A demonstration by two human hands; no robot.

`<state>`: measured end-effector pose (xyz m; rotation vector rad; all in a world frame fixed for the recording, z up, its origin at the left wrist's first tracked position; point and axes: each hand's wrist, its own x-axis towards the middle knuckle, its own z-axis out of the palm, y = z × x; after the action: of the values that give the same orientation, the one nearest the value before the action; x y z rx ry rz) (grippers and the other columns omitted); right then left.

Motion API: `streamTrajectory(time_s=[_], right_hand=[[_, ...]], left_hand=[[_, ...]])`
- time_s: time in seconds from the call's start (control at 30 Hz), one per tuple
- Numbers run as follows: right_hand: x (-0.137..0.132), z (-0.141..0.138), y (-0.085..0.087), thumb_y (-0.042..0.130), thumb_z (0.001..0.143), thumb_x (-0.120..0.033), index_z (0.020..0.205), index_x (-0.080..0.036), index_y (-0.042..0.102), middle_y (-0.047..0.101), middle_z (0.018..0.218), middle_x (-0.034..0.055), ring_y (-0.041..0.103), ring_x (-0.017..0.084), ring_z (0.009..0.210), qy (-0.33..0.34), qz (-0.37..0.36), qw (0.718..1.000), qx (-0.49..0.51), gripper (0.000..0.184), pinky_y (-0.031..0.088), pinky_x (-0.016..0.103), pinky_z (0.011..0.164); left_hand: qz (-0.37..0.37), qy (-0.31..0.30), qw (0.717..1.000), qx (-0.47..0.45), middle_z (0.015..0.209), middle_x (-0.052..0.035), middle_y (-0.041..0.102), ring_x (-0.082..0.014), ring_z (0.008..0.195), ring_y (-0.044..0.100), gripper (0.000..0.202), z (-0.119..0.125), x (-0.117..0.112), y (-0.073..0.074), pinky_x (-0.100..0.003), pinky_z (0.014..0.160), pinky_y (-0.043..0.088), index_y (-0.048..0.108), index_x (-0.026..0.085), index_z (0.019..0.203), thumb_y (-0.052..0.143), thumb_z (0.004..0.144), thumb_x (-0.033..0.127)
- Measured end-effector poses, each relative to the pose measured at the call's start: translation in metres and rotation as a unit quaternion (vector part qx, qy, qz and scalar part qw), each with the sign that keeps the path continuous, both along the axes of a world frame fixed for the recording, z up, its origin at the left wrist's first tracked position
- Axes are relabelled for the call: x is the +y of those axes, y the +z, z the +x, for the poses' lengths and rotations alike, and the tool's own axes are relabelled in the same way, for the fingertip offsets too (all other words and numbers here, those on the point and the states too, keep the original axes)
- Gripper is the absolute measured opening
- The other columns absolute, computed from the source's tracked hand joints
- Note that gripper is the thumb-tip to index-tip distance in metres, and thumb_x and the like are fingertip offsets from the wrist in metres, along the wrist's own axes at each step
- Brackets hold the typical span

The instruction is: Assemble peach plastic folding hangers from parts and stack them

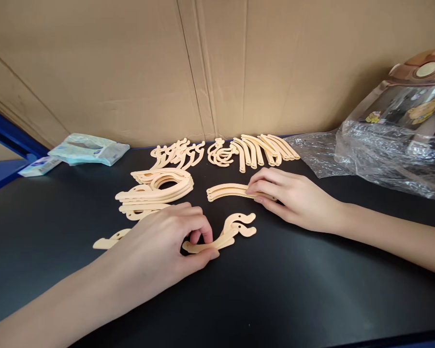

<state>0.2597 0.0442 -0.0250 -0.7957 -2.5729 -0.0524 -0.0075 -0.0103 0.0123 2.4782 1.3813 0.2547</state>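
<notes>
Left hand (174, 229) pinched hooked pieces (229, 235); right hand (295, 195) grasped arched strips (226, 191) nearer the worktop's (275, 299) back edge; light pressure seemed best.

A matte black, flat tabletop (311, 295) carried a stack of cream-coloured, looped flat pieces (150, 195). Beyond this looped stack lay slim, hooked cream pieces (181, 153); beyond it and to the right were small, crescent-shaped cream pieces (221, 155) and a fanned row of arched cream strips (265, 149). Right of the looped stack lay gently curved cream strips (227, 190), with wavy, hook-ended cream pieces (224, 237) overlapping to its near right. A pale-blue, soft packet (90, 151) sat beyond its left side; a crinkled, clear plastic bag (387, 164) spread well to its right.
</notes>
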Motion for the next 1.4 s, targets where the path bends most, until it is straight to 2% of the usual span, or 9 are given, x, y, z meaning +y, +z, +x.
streamTrajectory(time_s=[0.13, 0.33, 0.53, 0.67, 0.8, 1.03, 1.13, 1.23, 1.4], right_hand=[[0.000, -0.001, 0.000, 0.041, 0.101, -0.024, 0.109, -0.019, 0.062, 0.064, 0.108, 0.0091, 0.062, 0.019, 0.095, 0.003, -0.003, 1.000, 0.003, 0.023, 0.052, 0.033, 0.082], [0.001, -0.001, 0.000, 0.042, 0.101, -0.023, 0.108, -0.019, 0.062, 0.063, 0.109, 0.0088, 0.062, 0.018, 0.095, 0.005, -0.008, 1.000, 0.005, 0.022, 0.051, 0.032, 0.083], [0.001, -0.001, 0.000, 0.044, 0.100, -0.023, 0.108, -0.018, 0.062, 0.064, 0.108, 0.0087, 0.060, 0.018, 0.094, 0.008, -0.006, 1.000, 0.006, 0.021, 0.051, 0.031, 0.080], [-0.003, -0.001, 0.003, 0.044, 0.100, -0.024, 0.109, -0.019, 0.063, 0.065, 0.109, 0.0077, 0.061, 0.017, 0.095, 0.007, 0.010, 1.000, -0.003, 0.021, 0.050, 0.030, 0.081], [-0.002, -0.003, 0.009, 0.046, 0.099, -0.026, 0.107, -0.016, 0.065, 0.066, 0.108, 0.0089, 0.062, 0.018, 0.092, 0.018, 0.058, 0.998, -0.015, 0.022, 0.049, 0.031, 0.080], [0.027, -0.016, 0.021, 0.050, 0.098, -0.026, 0.088, -0.017, 0.067, 0.067, 0.082, 0.0037, 0.060, 0.016, 0.076, 0.032, 0.111, 0.993, 0.003, 0.023, 0.046, 0.029, 0.071], [0.047, -0.028, 0.027, 0.051, 0.097, -0.026, 0.088, -0.017, 0.069, 0.069, 0.087, 0.0043, 0.063, 0.017, 0.081, -0.009, 0.090, 0.996, -0.011, 0.022, 0.045, 0.030, 0.073], [0.064, -0.045, 0.031, 0.052, 0.096, -0.027, 0.096, -0.018, 0.071, 0.068, 0.097, 0.0055, 0.062, 0.018, 0.084, -0.105, 0.035, 0.991, -0.074, 0.021, 0.042, 0.029, 0.073], [0.086, -0.067, 0.030, 0.052, 0.095, -0.029, 0.086, -0.016, 0.073, 0.069, 0.093, 0.0085, 0.062, 0.021, 0.082, -0.147, 0.024, 0.985, -0.089, 0.026, 0.036, 0.031, 0.066]], left_hand=[[-0.004, -0.008, 1.000, -0.001, 0.064, 0.0042, 0.057, -0.0126, 0.057, 0.053, 0.017, 0.000, -0.001, -0.001, -0.024, 0.050, 0.036, 0.063, 0.025, 0.067, 0.066, 0.081, 0.034], [0.031, -0.020, 0.999, 0.001, 0.065, 0.0041, 0.054, -0.0131, 0.059, 0.051, 0.019, -0.001, -0.006, -0.004, -0.026, 0.052, 0.035, 0.058, 0.023, 0.068, 0.061, 0.085, 0.029], [0.049, -0.040, 0.998, 0.009, 0.070, 0.0042, 0.054, -0.0139, 0.065, 0.053, 0.016, 0.000, -0.004, -0.007, -0.026, 0.057, 0.037, 0.058, 0.023, 0.077, 0.058, 0.092, 0.030], [0.079, -0.045, 0.996, 0.011, 0.070, 0.0040, 0.055, -0.0156, 0.066, 0.054, 0.011, 0.000, -0.002, -0.009, -0.028, 0.057, 0.036, 0.058, 0.023, 0.081, 0.063, 0.089, 0.029], [0.115, -0.045, 0.992, 0.006, 0.070, 0.0033, 0.056, -0.0175, 0.069, 0.054, 0.013, 0.000, -0.003, -0.009, -0.029, 0.058, 0.037, 0.059, 0.022, 0.082, 0.070, 0.085, 0.029], [0.127, -0.050, 0.990, -0.029, 0.069, 0.0035, 0.056, -0.0165, 0.068, 0.052, 0.011, 0.004, -0.003, -0.010, -0.027, 0.060, 0.038, 0.061, 0.020, 0.082, 0.070, 0.085, 0.025], [0.121, -0.057, 0.990, -0.031, 0.068, 0.0038, 0.056, -0.0162, 0.067, 0.050, 0.013, 0.003, -0.002, -0.011, -0.027, 0.058, 0.036, 0.060, 0.020, 0.082, 0.072, 0.083, 0.024], [0.117, -0.066, 0.990, -0.038, 0.070, 0.0039, 0.056, -0.0160, 0.067, 0.050, 0.017, 0.001, -0.003, -0.013, -0.027, 0.058, 0.034, 0.059, 0.020, 0.082, 0.075, 0.081, 0.024], [0.120, -0.069, 0.989, -0.060, 0.073, 0.0038, 0.058, -0.0169, 0.071, 0.050, 0.019, -0.002, -0.005, -0.016, -0.027, 0.061, 0.034, 0.058, 0.021, 0.083, 0.076, 0.080, 0.025]])
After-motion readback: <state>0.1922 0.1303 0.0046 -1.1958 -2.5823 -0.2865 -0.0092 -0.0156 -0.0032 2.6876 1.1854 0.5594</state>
